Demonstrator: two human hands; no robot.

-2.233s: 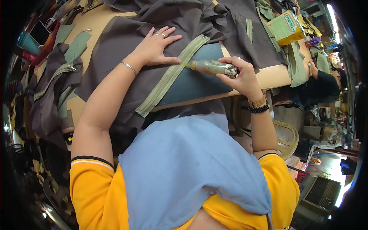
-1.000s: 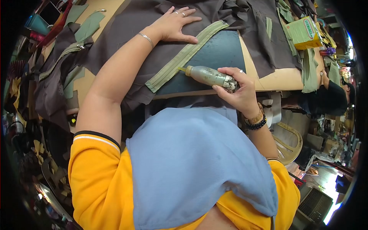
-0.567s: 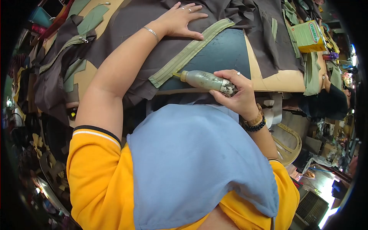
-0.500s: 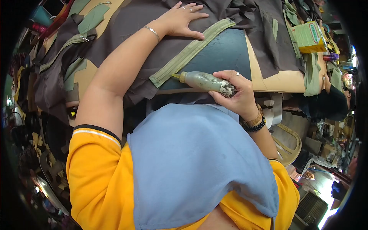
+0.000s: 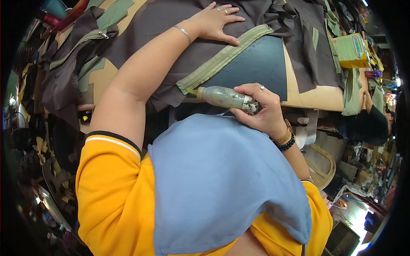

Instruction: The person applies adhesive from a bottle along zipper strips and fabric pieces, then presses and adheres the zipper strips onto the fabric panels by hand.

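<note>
My left hand point(image 5: 217, 23) lies flat with spread fingers on dark brown cloth point(image 5: 147, 42), its thumb beside the upper part of a light green zipper strip point(image 5: 222, 57). The strip runs diagonally along the cloth's edge, over a dark board point(image 5: 256, 64). In my right hand point(image 5: 264, 109) is a smudged, translucent squeeze bottle point(image 5: 220, 97), tilted nearly sideways, fingers and thumb round its base. Its yellow nozzle points left, at the lower end of the strip; whether it touches the strip I cannot tell.
A green and yellow box point(image 5: 351, 51) stands at the right of the table point(image 5: 316, 97), near green cloth scraps point(image 5: 352, 91). Another cloth piece with a zipper point(image 5: 81, 41) lies at the left. A person in dark clothing point(image 5: 369, 126) is at the far right, beyond a chair point(image 5: 322, 164).
The bottle in my right hand has moved down along the strip from its upper part to its lower end. My left hand stays spread on the cloth, higher in the view.
</note>
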